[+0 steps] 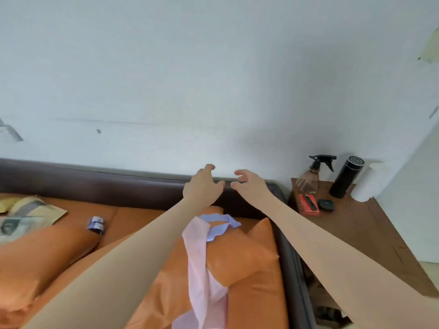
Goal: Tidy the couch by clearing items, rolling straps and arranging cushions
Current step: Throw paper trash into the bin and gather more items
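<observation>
Both my arms reach forward over an orange couch (137, 217) with a dark brown backrest (95, 184). My left hand (202, 186) and my right hand (247, 184) hover side by side above the backrest's top edge near the wall, fingers loosely curled, holding nothing. Below my arms a pink strap (199, 264) and a light purple strap (221, 224) lie draped across an orange cushion (247, 260). A second orange cushion (40, 252) lies at the left. A small blue-and-white can (96, 224) rests on the seat.
Papers and a printed bag (28, 217) lie at the couch's left end. A wooden side table (363, 224) at the right holds a spray bottle (311, 174), a black flask (346, 176), a white roll (368, 184), a red box (308, 204) and a small black case (326, 204).
</observation>
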